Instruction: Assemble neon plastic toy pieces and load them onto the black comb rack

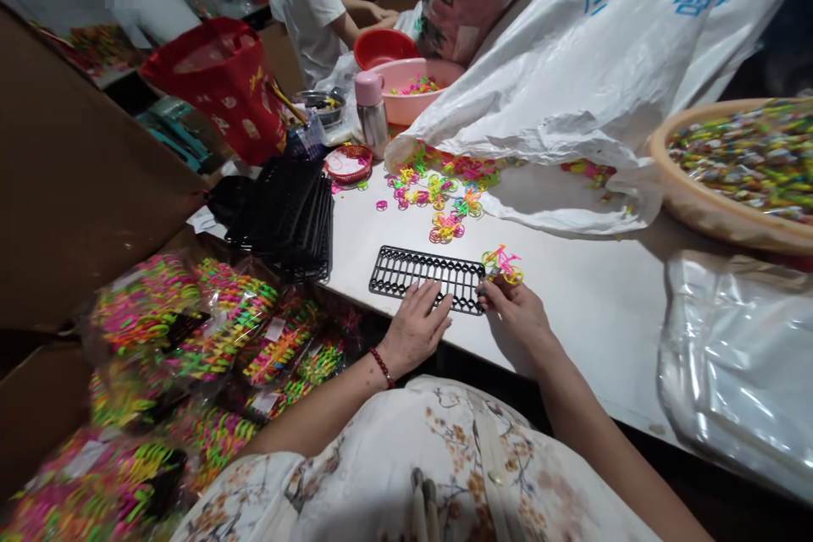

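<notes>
A black plastic rack (427,278) with rows of slots lies flat near the table's front edge. My left hand (416,326) rests on its front side, fingers spread. Beside the rack's right end, my right hand (513,305) pinches a small toy bicycle (503,262) with a pink frame and yellow wheels. More colourful toy bicycles (448,226) lie loose behind the rack, close to the mouth of a big white sack (546,93).
Stacked black racks (279,216) stand at left, near a pink-capped flask (372,114) and a red basket (348,163). Packed toy bags (216,322) fill the lower left. Clear plastic bags (737,356) and a full orange basin (673,174) are at right. A person (308,4) works behind.
</notes>
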{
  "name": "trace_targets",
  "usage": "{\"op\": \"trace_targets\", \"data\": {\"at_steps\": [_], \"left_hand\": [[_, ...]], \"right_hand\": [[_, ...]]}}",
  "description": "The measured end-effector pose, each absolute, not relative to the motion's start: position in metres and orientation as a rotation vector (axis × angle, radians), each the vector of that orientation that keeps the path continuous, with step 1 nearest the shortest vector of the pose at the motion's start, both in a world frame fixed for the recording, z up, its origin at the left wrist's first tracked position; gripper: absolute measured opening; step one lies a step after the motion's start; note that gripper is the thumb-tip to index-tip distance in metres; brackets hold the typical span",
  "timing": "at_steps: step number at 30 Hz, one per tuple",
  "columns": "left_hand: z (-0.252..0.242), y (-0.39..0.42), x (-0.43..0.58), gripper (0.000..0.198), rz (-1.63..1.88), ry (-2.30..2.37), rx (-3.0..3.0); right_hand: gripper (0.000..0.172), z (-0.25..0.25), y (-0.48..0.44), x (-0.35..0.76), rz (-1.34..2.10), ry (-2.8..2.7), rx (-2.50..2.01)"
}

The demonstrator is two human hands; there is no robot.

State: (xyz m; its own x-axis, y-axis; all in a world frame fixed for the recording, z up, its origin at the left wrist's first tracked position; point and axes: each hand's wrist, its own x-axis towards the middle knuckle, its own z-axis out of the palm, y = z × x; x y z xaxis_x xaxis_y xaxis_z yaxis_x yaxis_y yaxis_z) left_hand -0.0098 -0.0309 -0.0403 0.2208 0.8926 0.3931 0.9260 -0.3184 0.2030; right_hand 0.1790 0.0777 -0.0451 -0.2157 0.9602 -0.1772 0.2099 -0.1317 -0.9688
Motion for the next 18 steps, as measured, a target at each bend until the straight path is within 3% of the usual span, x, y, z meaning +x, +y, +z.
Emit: {"op": "trace_targets", "data": {"at_steps": [9,13,18], "left_hand": [[-0.036,-0.032,-0.024,0.024,-0.837,-1.895,-2.251],[-0.029,-0.033,-0.019,0.035,-0.751,-2.065,-2.136],[-0.024,-0.031,-0.012,0.031,-0.777,-2.137,-2.078]], "right_hand": [[0.043,-0.028,0.048,0.176,1.58,-1.479,-1.343],[0.043,-0.019,0.023,0.165,1.791,-1.439,-1.255],[0.042,-0.011,0.016,0.161,1.934,-1.285,-1.138]]}}
